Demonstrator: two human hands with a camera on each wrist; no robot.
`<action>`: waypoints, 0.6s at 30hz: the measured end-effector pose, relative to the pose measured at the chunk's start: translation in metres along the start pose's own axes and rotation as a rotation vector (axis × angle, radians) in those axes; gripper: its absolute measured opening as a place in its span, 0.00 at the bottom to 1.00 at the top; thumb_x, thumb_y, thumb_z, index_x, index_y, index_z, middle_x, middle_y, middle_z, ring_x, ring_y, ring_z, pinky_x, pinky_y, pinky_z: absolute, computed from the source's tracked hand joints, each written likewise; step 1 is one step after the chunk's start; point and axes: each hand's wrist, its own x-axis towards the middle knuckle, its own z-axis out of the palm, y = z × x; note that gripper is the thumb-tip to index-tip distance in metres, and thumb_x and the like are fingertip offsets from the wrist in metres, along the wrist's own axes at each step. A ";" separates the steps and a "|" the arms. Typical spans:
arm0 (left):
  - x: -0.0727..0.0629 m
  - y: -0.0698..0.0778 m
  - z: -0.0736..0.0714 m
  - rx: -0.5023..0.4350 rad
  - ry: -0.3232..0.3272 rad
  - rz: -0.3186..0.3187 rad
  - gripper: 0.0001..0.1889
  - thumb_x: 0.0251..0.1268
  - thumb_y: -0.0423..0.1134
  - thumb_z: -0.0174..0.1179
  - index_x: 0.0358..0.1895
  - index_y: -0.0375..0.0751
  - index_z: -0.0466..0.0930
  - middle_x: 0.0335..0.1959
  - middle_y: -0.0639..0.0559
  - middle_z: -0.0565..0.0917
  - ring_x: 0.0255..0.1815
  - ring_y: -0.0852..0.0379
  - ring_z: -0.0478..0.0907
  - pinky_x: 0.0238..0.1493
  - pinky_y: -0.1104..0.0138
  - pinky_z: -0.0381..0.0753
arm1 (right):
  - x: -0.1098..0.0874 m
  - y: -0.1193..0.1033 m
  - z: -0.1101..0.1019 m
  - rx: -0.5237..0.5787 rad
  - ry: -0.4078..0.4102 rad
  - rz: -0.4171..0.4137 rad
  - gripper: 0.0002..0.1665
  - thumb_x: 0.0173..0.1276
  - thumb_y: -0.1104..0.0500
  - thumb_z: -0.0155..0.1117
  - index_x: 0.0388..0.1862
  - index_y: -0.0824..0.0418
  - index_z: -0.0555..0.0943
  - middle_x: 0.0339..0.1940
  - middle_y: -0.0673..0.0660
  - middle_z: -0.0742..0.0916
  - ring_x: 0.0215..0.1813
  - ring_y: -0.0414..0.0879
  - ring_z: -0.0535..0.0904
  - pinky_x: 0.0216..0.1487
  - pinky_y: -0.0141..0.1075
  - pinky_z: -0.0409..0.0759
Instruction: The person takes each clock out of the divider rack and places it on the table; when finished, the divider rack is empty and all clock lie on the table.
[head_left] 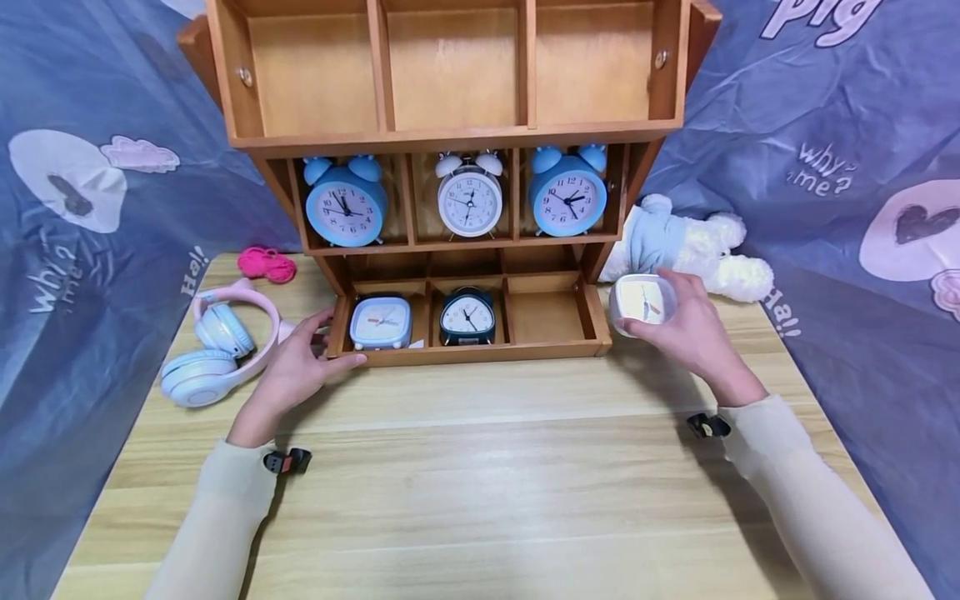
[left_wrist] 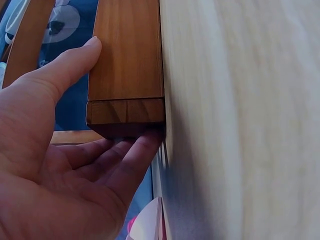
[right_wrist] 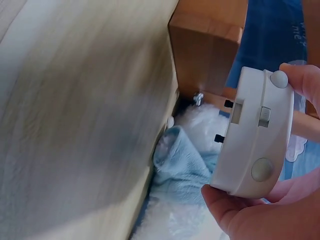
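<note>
My right hand [head_left: 686,325] holds a small white alarm clock [head_left: 642,302] just off the right end of the wooden shelf [head_left: 480,357]. In the right wrist view, the thumb and fingers pinch the clock [right_wrist: 252,132] at opposite ends; its round feet and black knobs show. At the shelf's lower left corner, my left hand [head_left: 303,360] grips the wood, thumb along the front and fingers against the end. The bottom row bears a light blue square clock [head_left: 381,322] at left and a dark green clock [head_left: 467,317] in the middle; its right compartment holds no clock.
Two blue twin-bell clocks flank a white twin-bell clock [head_left: 470,200] in the row above. Headphones [head_left: 198,379] and pink yarn [head_left: 267,264] lie left of the shelf. A white plush toy [head_left: 738,258] in blue lies behind my right hand. Printed blue cloth [head_left: 82,317] hangs around the table.
</note>
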 end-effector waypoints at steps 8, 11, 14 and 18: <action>-0.001 -0.001 0.000 -0.001 -0.005 -0.003 0.59 0.69 0.61 0.79 0.92 0.40 0.55 0.85 0.30 0.71 0.78 0.28 0.76 0.74 0.35 0.80 | 0.002 0.008 -0.001 -0.015 -0.016 0.016 0.69 0.64 0.49 0.86 0.91 0.73 0.55 0.81 0.83 0.67 0.75 0.82 0.71 0.74 0.81 0.70; -0.001 -0.001 0.001 0.006 0.000 0.010 0.59 0.69 0.62 0.79 0.92 0.39 0.56 0.84 0.30 0.72 0.78 0.28 0.77 0.73 0.35 0.80 | 0.003 0.011 0.000 -0.023 -0.033 0.013 0.69 0.64 0.50 0.86 0.90 0.74 0.56 0.81 0.84 0.67 0.73 0.82 0.71 0.73 0.80 0.71; 0.000 -0.002 0.001 0.006 0.002 0.019 0.58 0.69 0.61 0.79 0.91 0.39 0.56 0.85 0.31 0.72 0.78 0.28 0.77 0.74 0.35 0.80 | 0.003 0.014 0.002 -0.033 -0.061 0.012 0.68 0.65 0.50 0.86 0.90 0.74 0.56 0.81 0.85 0.67 0.73 0.83 0.72 0.72 0.80 0.73; 0.000 -0.001 0.001 -0.012 -0.006 0.021 0.57 0.70 0.59 0.79 0.91 0.38 0.55 0.86 0.31 0.69 0.78 0.27 0.75 0.76 0.34 0.78 | 0.003 0.018 0.003 -0.037 -0.096 0.015 0.67 0.65 0.49 0.86 0.90 0.73 0.56 0.82 0.85 0.65 0.73 0.83 0.72 0.73 0.80 0.72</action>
